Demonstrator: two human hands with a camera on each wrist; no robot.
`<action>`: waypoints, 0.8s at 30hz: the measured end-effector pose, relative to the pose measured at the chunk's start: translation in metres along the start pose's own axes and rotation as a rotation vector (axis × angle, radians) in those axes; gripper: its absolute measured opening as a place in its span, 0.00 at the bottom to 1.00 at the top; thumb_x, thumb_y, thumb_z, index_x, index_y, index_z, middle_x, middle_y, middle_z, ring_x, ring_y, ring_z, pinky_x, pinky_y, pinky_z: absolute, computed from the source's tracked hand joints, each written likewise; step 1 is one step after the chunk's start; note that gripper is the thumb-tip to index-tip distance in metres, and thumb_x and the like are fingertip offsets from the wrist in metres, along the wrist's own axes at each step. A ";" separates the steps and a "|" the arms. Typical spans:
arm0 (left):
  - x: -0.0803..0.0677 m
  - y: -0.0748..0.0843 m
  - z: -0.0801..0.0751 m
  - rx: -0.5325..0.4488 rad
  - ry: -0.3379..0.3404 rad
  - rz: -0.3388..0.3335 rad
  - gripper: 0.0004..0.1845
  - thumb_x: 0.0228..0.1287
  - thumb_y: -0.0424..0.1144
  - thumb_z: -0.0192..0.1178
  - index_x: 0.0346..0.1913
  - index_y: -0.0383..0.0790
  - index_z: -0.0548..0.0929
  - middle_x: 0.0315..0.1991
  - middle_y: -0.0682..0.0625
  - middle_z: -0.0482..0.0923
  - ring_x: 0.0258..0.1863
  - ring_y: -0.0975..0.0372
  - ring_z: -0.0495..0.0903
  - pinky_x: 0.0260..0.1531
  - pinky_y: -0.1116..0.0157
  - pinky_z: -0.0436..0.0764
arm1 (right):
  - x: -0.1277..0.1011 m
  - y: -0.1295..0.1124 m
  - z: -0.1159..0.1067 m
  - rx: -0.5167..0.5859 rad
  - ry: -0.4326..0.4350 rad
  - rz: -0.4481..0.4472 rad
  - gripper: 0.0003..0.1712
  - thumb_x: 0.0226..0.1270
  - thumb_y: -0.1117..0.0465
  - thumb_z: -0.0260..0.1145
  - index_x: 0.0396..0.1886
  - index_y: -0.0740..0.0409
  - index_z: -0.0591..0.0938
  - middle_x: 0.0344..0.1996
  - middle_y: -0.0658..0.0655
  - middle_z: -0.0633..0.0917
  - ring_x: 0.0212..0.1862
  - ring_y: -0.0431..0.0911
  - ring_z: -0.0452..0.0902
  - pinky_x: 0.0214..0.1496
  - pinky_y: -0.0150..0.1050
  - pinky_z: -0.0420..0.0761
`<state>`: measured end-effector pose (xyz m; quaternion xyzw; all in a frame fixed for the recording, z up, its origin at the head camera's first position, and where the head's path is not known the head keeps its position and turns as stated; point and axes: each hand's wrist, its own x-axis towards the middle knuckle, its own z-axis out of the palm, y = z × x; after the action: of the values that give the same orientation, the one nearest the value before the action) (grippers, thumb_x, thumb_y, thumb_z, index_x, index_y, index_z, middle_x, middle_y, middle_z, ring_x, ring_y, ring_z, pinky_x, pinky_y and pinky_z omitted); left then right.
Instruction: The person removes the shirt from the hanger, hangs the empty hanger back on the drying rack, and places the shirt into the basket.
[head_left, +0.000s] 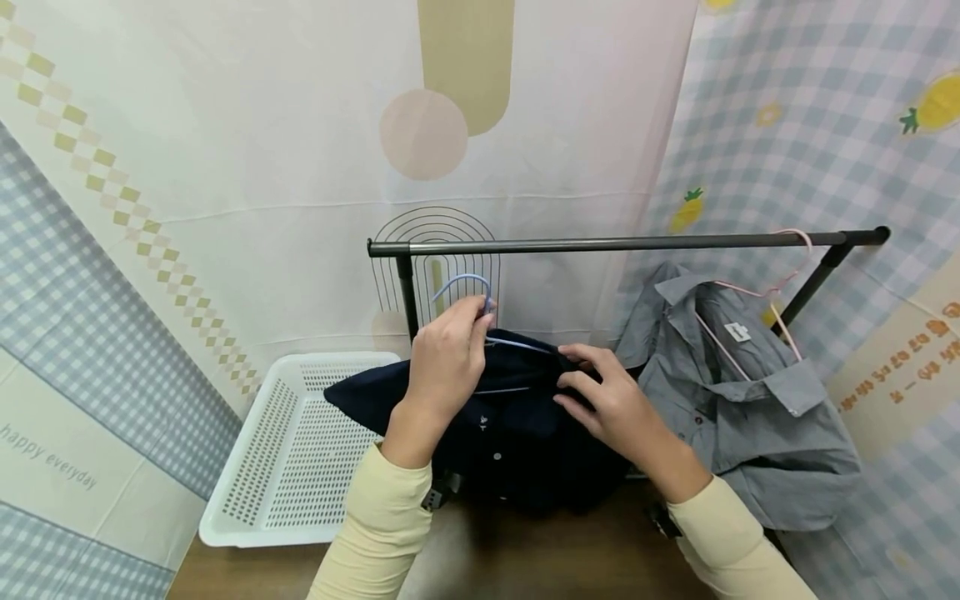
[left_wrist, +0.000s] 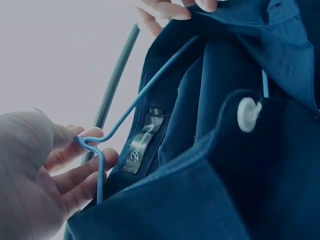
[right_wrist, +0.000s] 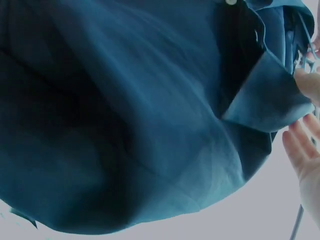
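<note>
A dark navy shirt (head_left: 517, 433) hangs on a light blue wire hanger (head_left: 468, 287) below the black rail (head_left: 622, 243). My left hand (head_left: 446, 362) pinches the hanger at the base of its hook; the left wrist view shows the hanger (left_wrist: 95, 147) between the fingers (left_wrist: 75, 165), beside the shirt's neck label (left_wrist: 142, 145). My right hand (head_left: 611, 400) grips the shirt's collar and shoulder on the right side. The navy shirt (right_wrist: 130, 125) fills the right wrist view, with fingers (right_wrist: 302, 150) at the right edge.
A grey shirt (head_left: 742, 392) on a pink hanger (head_left: 783, 287) hangs from the rail's right end. A white perforated basket (head_left: 292, 454) stands on the wooden floor at the left. Patterned curtains close off the back and both sides.
</note>
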<state>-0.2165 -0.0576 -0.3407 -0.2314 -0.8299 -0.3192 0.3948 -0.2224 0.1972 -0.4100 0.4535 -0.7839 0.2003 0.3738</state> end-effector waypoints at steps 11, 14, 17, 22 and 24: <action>0.000 -0.005 0.001 -0.040 -0.015 0.046 0.06 0.77 0.31 0.56 0.43 0.34 0.83 0.38 0.47 0.87 0.32 0.58 0.86 0.32 0.57 0.86 | 0.008 0.010 0.002 0.017 -0.055 0.203 0.30 0.62 0.77 0.65 0.66 0.63 0.79 0.64 0.61 0.80 0.60 0.54 0.79 0.52 0.42 0.78; 0.000 -0.007 0.000 -0.062 -0.021 0.074 0.07 0.77 0.30 0.55 0.43 0.34 0.83 0.35 0.48 0.86 0.33 0.58 0.85 0.33 0.58 0.85 | 0.011 0.014 0.002 0.004 -0.072 0.212 0.32 0.63 0.78 0.61 0.67 0.60 0.79 0.61 0.61 0.81 0.52 0.51 0.79 0.42 0.41 0.75; 0.000 -0.009 -0.002 -0.068 -0.028 0.081 0.07 0.77 0.30 0.55 0.43 0.35 0.83 0.35 0.48 0.86 0.34 0.59 0.86 0.33 0.58 0.85 | 0.014 0.020 -0.001 -0.005 -0.090 0.198 0.32 0.62 0.80 0.61 0.66 0.58 0.80 0.58 0.61 0.82 0.44 0.48 0.77 0.35 0.40 0.71; 0.000 -0.011 -0.007 -0.092 -0.019 0.065 0.06 0.76 0.28 0.56 0.42 0.34 0.83 0.34 0.47 0.86 0.34 0.59 0.87 0.35 0.58 0.86 | 0.017 0.032 -0.011 -0.025 -0.106 0.169 0.33 0.61 0.83 0.61 0.64 0.57 0.82 0.53 0.60 0.84 0.45 0.50 0.80 0.34 0.42 0.76; 0.000 -0.012 -0.009 -0.105 -0.006 0.062 0.06 0.76 0.28 0.56 0.42 0.33 0.83 0.34 0.47 0.86 0.34 0.58 0.87 0.36 0.58 0.87 | 0.018 0.036 -0.016 -0.030 -0.117 0.166 0.34 0.61 0.83 0.61 0.64 0.55 0.82 0.52 0.59 0.84 0.43 0.49 0.79 0.33 0.42 0.75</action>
<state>-0.2193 -0.0720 -0.3406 -0.2784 -0.8054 -0.3494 0.3894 -0.2524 0.2161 -0.3851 0.3920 -0.8422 0.1921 0.3163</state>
